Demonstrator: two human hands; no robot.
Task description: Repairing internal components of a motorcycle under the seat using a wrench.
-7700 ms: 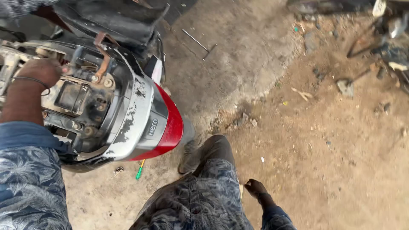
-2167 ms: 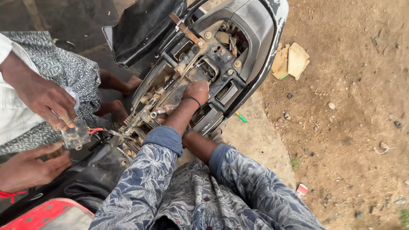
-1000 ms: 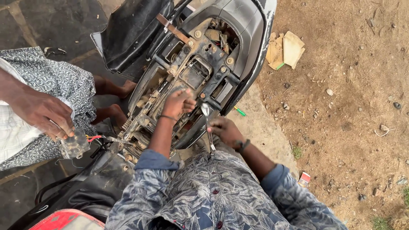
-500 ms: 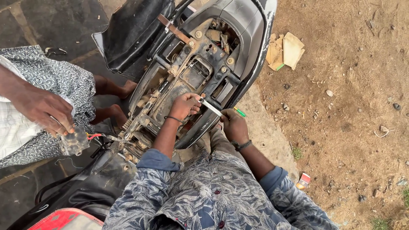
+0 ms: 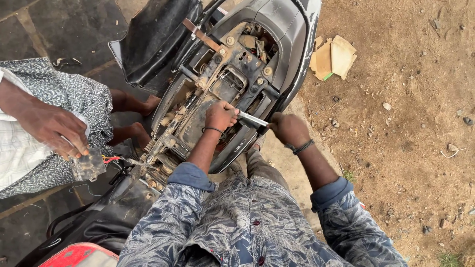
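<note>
This was an outdoor roadside repair spot: a stripped scooter stood with its seat lifted on paving slabs beside bare, stony dirt littered with cardboard scraps.

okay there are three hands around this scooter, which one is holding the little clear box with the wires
The co-worker's hand at the left edge holds the clear box with red and yellow wires. The person's left hand and right hand share a metal tool.
</note>
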